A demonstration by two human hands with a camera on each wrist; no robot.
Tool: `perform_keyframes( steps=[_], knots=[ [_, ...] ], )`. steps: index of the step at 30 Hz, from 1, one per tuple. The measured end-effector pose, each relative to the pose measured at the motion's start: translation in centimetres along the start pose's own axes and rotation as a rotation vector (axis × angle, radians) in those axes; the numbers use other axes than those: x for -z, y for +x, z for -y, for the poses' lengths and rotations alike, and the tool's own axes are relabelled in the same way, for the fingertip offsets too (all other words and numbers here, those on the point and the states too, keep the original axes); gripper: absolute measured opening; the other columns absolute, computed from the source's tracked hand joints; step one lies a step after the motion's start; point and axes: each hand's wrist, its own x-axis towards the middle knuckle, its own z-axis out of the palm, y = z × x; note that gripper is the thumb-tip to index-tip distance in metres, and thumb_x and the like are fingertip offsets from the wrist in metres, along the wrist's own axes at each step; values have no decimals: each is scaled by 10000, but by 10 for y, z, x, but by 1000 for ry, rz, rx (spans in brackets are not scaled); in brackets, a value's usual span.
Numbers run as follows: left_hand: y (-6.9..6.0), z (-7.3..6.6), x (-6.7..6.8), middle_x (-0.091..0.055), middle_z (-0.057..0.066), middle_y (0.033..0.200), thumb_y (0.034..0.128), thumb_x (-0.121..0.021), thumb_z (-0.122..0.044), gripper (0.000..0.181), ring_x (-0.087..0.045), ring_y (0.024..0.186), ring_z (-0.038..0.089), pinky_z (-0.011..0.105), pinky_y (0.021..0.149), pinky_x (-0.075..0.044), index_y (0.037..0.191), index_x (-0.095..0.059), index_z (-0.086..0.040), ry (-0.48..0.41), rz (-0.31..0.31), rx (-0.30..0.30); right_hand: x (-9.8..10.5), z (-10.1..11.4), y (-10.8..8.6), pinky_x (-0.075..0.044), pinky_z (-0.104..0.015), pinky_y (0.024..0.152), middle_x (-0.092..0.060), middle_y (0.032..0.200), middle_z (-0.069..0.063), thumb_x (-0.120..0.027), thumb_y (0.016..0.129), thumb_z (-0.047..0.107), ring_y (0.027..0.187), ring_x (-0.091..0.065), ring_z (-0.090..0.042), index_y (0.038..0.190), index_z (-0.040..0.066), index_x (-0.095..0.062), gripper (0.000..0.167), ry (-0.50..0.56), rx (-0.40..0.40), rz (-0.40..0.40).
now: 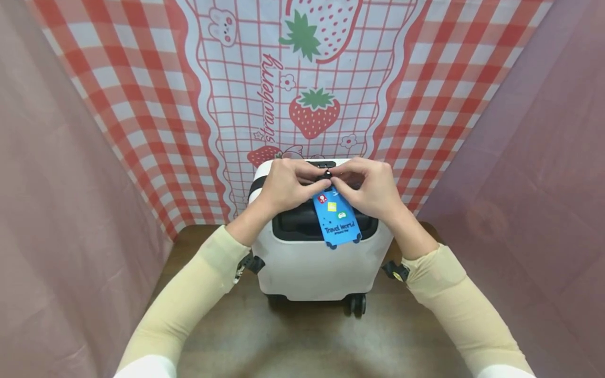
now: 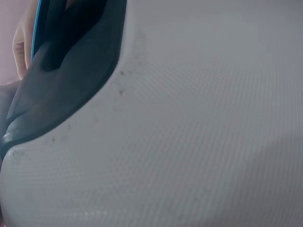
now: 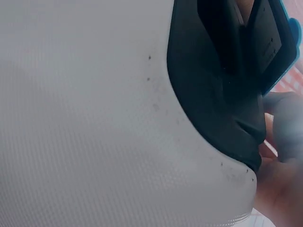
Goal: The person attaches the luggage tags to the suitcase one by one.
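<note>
A white suitcase (image 1: 316,273) stands upright with a black handle (image 1: 298,218) on the side facing me. In front of that handle hangs a blue luggage tag (image 1: 336,223) printed "Travel World". My left hand (image 1: 290,184) pinches the tag's small black strap (image 1: 328,175) between thumb and fingers. From the other side, my right hand (image 1: 371,186) pinches the same strap, fingertips close to the left ones. The strap's fastening is mostly hidden by the fingers. The right wrist view shows the tag (image 3: 272,52) from behind, beside the black handle recess (image 3: 213,90).
The suitcase stands on a brown wooden table (image 1: 227,336), its black wheels (image 1: 356,304) toward me. A strawberry-print checked cloth (image 1: 302,68) hangs right behind it. Pinkish curtains (image 1: 61,210) close off both sides.
</note>
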Motion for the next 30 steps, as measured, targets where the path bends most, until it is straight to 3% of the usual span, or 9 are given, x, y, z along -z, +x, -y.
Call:
perform_keyframes(
  steps=[5, 11, 15, 20, 25, 30],
  knots=[
    [-1, 2, 1, -821, 148, 1088, 901, -857, -154, 281, -828, 860, 222, 191, 720, -640, 1147, -818, -25, -14, -3, 31, -1, -2, 3, -672, -415, 791, -826, 1020, -136, -888, 851, 53, 908, -817, -265, 1090, 24, -836, 246, -75, 149, -22],
    [-2, 2, 0, -826, 124, 1108, 898, -858, -162, 317, -830, 893, 218, 241, 785, -657, 1189, -813, -45, -22, -8, 69, -4, -4, 7, -675, -424, 800, -758, 976, -146, -876, 863, 53, 840, -764, -272, 1027, 1, -781, 196, -161, 285, -16],
    [-2, 1, 0, -823, 116, 1130, 886, -864, -133, 342, -830, 896, 227, 268, 806, -662, 1213, -805, -55, -66, -44, 74, -7, -5, 9, -674, -421, 802, -713, 995, -152, -838, 896, 40, 827, -729, -269, 1035, -5, -721, 187, -152, 297, 1],
    [-3, 1, -1, -822, 123, 1109, 879, -869, -114, 323, -830, 889, 227, 268, 775, -664, 1189, -812, -45, -77, -82, 40, -11, -9, 10, -665, -394, 786, -698, 1000, -145, -806, 924, 38, 823, -707, -253, 1046, -10, -684, 179, -155, 280, -2],
    [-3, 0, -1, -823, 129, 1105, 885, -858, -112, 314, -830, 908, 222, 259, 773, -661, 1186, -810, -35, -55, -76, 49, -11, -10, 12, -662, -388, 791, -659, 1011, -151, -763, 956, 30, 874, -700, -268, 1064, -15, -641, 170, -167, 284, 12],
    [-4, 2, -1, -824, 138, 1099, 880, -852, -99, 303, -830, 917, 225, 258, 791, -660, 1170, -813, -21, -65, -74, 73, -10, -10, 19, -664, -416, 806, -616, 1015, -160, -719, 981, 13, 915, -687, -273, 1071, -16, -595, 156, -127, 294, 78]
  ],
)
